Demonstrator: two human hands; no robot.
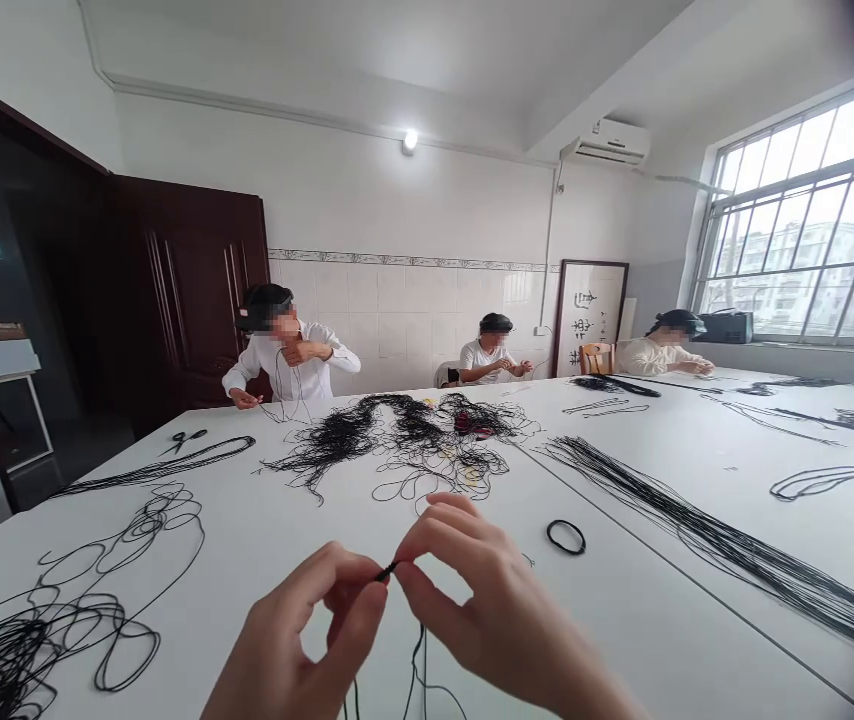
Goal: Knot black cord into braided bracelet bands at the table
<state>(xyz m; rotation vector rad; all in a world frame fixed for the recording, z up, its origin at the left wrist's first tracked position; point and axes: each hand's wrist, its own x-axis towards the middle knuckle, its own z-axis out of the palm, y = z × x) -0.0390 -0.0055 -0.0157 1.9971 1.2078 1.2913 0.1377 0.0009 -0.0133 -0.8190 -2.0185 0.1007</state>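
My left hand (pixel 307 620) and my right hand (pixel 487 590) meet in front of me above the white table (pixel 262 530). Between their fingertips both pinch a short end of thin black cord (pixel 388 571), and a strand of it hangs down toward the table. A small coiled ring of black cord (pixel 566 537) lies to the right of my right hand, not touching it. Loose black loops (pixel 82 610) spread out to the left of my left hand.
A tangled heap of black cord (pixel 397 440) fills the table's middle, with black-handled scissors (pixel 185 441) to its left. A long bundle of cords (pixel 727 540) runs along the right. Several seated people (pixel 491 355) handle cords at the far end.
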